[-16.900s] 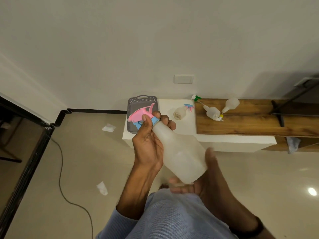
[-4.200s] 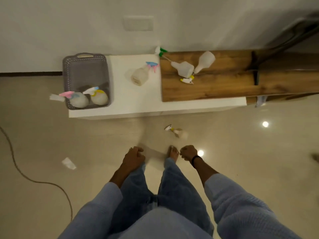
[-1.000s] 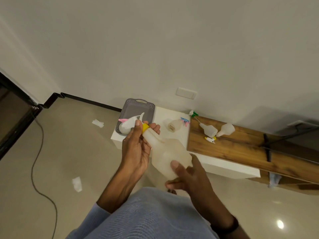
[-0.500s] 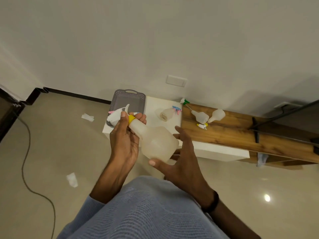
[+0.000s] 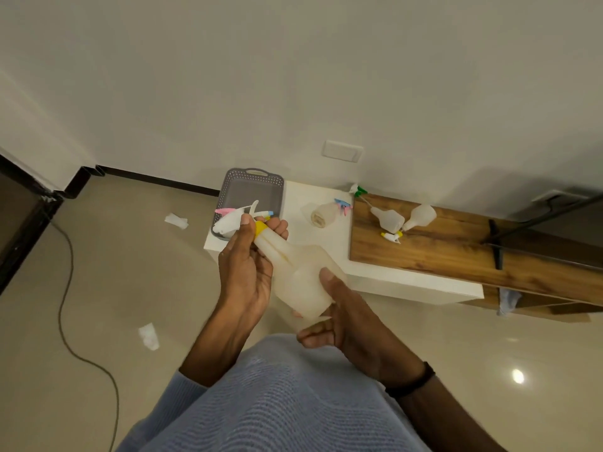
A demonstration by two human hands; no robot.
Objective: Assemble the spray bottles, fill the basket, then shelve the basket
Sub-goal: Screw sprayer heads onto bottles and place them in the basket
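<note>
I hold a translucent white spray bottle (image 5: 301,278) tilted in front of me. My left hand (image 5: 248,269) grips its neck at the yellow collar, under the white trigger head (image 5: 233,220). My right hand (image 5: 346,318) wraps the bottle's base from below. Behind it the grey perforated basket (image 5: 253,182) stands on the white table's (image 5: 313,249) left end, with a pink trigger head and a blue nozzle tip showing in it. Another bottle (image 5: 323,213) with a blue-pink trigger lies on the table. Two open bottles (image 5: 388,220) and loose trigger heads lie on the wooden shelf (image 5: 456,252).
A cable (image 5: 65,288) runs across the tiled floor at left. Scraps of white paper (image 5: 148,336) lie on the floor. A black metal stand (image 5: 496,243) sits on the wooden shelf at right. A wall socket plate (image 5: 341,151) is above the table.
My right hand has closed around the bottle's base, where it was spread open beside it half a second ago. The bottle now tilts more upright in both hands.
</note>
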